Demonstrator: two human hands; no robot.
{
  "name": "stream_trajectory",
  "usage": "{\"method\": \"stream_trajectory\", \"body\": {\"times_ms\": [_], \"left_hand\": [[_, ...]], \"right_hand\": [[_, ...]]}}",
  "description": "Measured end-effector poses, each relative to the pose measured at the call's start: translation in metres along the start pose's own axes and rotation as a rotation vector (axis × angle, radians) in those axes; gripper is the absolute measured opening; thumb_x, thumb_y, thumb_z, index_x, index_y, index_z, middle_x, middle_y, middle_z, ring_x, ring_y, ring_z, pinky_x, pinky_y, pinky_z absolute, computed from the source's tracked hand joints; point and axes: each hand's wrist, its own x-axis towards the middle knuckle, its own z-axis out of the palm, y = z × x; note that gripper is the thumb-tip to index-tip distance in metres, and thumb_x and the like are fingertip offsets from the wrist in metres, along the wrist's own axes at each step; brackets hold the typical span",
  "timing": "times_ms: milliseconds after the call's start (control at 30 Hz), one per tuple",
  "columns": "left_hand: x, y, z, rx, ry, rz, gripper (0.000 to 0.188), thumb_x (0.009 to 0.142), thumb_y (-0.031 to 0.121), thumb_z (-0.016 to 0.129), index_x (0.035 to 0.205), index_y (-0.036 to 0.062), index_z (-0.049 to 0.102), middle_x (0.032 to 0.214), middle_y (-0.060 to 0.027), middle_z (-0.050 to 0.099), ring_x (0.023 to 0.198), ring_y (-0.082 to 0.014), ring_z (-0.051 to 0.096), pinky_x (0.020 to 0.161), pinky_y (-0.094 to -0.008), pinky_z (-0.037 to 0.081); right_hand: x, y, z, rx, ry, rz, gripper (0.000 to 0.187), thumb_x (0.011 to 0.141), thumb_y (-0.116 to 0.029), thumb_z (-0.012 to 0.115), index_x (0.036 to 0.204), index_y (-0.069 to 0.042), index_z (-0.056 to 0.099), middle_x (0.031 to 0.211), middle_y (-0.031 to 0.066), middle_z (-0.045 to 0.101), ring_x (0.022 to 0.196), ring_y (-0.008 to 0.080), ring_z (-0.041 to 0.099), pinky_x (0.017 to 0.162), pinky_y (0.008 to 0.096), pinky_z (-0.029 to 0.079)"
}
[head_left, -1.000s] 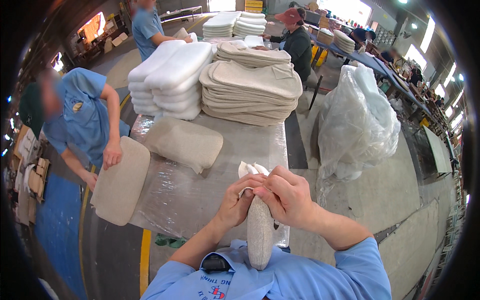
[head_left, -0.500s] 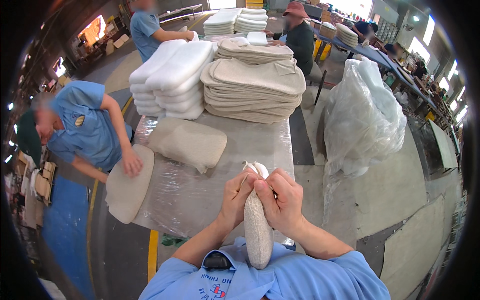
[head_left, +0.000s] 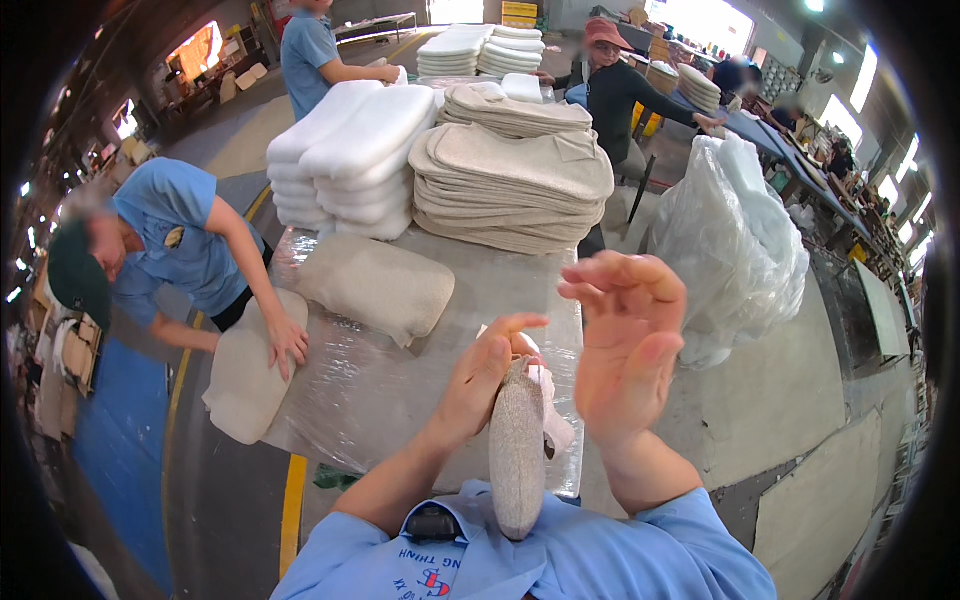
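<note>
Clear film (head_left: 340,430) covers the table (head_left: 500,280); the left hand (head_left: 475,395) touches a grey cushion (head_left: 518,450), its grip unclear; the right hand (head_left: 630,345) hangs apart, fingers (head_left: 635,272) loosely open.

table (head_left: 390,400) bears white pads (head_left: 365,135), beige cloth (head_left: 505,195)

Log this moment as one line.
left hand: holding beige cushion | right hand: open, apart | table: white pad stack, beige fabric stack

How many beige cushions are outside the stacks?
3: the near cushion at the left hand, the middle cushion on the table, the left cushion under a co-worker's hand. Others may be hidden.
</note>
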Motion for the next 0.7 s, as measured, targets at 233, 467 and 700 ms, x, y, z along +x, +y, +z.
{"method": "stream_trajectory", "body": {"times_ms": [233, 467, 700], "left_hand": [[0.017, -0.001, 0.013, -0.146, 0.038, -0.017, 0.066, 0.12, 0.049, 0.03, 0.166, 0.0017, 0.034, 0.14, -0.0097, 0.058, 0.126, -0.0166, 0.059, 0.103, -0.0336, 0.05], [0.027, 0.007, 0.022, -0.076, -0.091, 0.054, 0.07, 0.12, 0.048, 0.028, 0.173, 0.0038, 0.02, 0.171, -0.0157, 0.034, 0.163, -0.0272, 0.027, 0.132, -0.0408, 0.021], [0.028, 0.018, 0.031, 0.067, -0.088, -0.019, 0.077, 0.118, 0.059, 0.022, 0.174, 0.0071, 0.017, 0.166, -0.0133, 0.041, 0.151, -0.0246, 0.041, 0.128, -0.04, 0.028]], "right_hand": [[-0.018, 0.03, 0.026, 0.136, -0.121, 0.001, 0.095, 0.105, -0.081, 0.033, 0.164, -0.006, 0.031, 0.148, 0.0191, 0.053, 0.146, 0.0406, 0.046, 0.126, 0.0563, 0.026], [-0.033, 0.049, 0.028, 0.117, -0.061, -0.288, 0.113, 0.096, -0.092, 0.035, 0.163, -0.002, 0.028, 0.151, 0.0273, 0.051, 0.145, 0.0415, 0.047, 0.126, 0.058, 0.028], [-0.046, 0.042, 0.016, 0.013, -0.019, -0.329, 0.103, 0.102, -0.085, 0.035, 0.165, -0.004, 0.028, 0.153, 0.0281, 0.048, 0.146, 0.0389, 0.046, 0.125, 0.0538, 0.03]]}}
